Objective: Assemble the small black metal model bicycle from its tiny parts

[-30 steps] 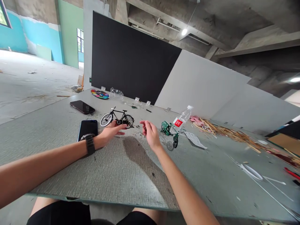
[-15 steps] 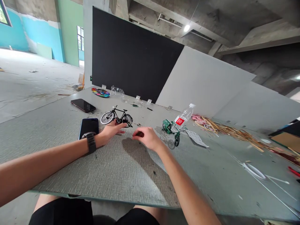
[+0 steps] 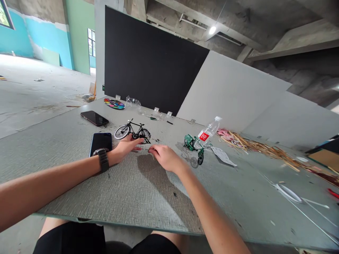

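Two phones lie at the left of the grey desk [image 3: 148,197]: one dark phone [image 3: 94,118] further back, and a second phone [image 3: 100,143] nearer, just beyond the watch [image 3: 102,159] on the left wrist. Behind them, near the black panel [image 3: 148,60], sits a round paint palette [image 3: 114,104] with a crumpled clear bag [image 3: 132,102] beside it. The left hand [image 3: 127,146] rests on the desk with its fingers loosely spread and extended, the fingertips reaching to the rear wheel of a small black model bicycle [image 3: 132,131], which stands upright just beyond the hand; whether the fingers actually touch the wheel cannot be told. The right hand [image 3: 164,157] lies low over the desk a little to the right, palm down, its fingers curled together toward the thumb as if pinching something very small at the tips; what it pinches, if anything, is too small to make out. Tiny dark parts are scattered on the desk between the two hands. Further right stands a green model bicycle [image 3: 194,146], apart from the right hand, with a clear plastic bottle [image 3: 209,129] bearing a red label lying on its side just behind it. A white scrap of paper [image 3: 223,156] lies beside the green bicycle, and a long heap of wooden sticks [image 3: 254,145] stretches away to the right along the desk.
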### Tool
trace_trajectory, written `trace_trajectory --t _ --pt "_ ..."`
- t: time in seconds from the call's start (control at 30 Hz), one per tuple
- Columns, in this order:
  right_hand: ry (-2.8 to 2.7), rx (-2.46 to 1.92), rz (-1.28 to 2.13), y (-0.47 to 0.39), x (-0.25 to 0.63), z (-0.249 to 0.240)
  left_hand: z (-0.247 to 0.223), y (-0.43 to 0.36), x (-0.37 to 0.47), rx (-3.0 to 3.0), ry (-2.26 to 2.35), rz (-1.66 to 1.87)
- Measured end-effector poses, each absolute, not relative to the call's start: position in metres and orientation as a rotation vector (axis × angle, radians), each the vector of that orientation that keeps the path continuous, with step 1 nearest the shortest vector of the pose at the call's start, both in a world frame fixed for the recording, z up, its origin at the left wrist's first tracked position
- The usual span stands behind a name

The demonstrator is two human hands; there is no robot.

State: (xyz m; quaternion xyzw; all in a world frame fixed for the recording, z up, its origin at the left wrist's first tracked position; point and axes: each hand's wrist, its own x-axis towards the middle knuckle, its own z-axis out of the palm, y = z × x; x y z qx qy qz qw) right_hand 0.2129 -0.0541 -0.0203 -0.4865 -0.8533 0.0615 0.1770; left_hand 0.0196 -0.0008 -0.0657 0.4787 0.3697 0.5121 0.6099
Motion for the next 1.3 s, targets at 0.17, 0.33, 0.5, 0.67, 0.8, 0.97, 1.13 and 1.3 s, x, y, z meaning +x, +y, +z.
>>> trace_trajectory --t 0.17,0.33,0.5,0.67,0.8,0.97,1.13,1.3 --pt "-2.493 -1.354 0.309 -0.058 0.205 -0.022 -0.068 0.001 0.019 1.125 0.88 1.178" --pt "-2.512 -1.352 0.348 -0.055 0.205 -0.028 -0.065 -0.001 0.02 1.12 0.889 1.179" --pt "-2.508 -1.362 0.344 -0.053 0.207 -0.03 -0.064 -0.002 0.02 1.135 0.881 1.185" --pt "-2.466 -1.366 0.315 -0.058 0.207 -0.021 -0.066 -0.001 0.02 1.141 0.88 1.183" --pt "-2.453 -1.341 0.274 -0.063 0.211 -0.011 -0.066 -0.001 0.02 1.155 0.878 1.173" --pt "-2.456 -1.468 0.228 -0.063 0.213 -0.013 -0.065 -0.002 0.02 1.153 0.884 1.166" --pt "-2.521 -1.44 0.273 -0.065 0.207 -0.014 -0.069 0.001 0.019 1.178 0.878 1.16" --pt "-2.578 -1.489 0.294 -0.066 0.202 -0.013 -0.072 0.004 0.018 1.174 0.897 1.157"
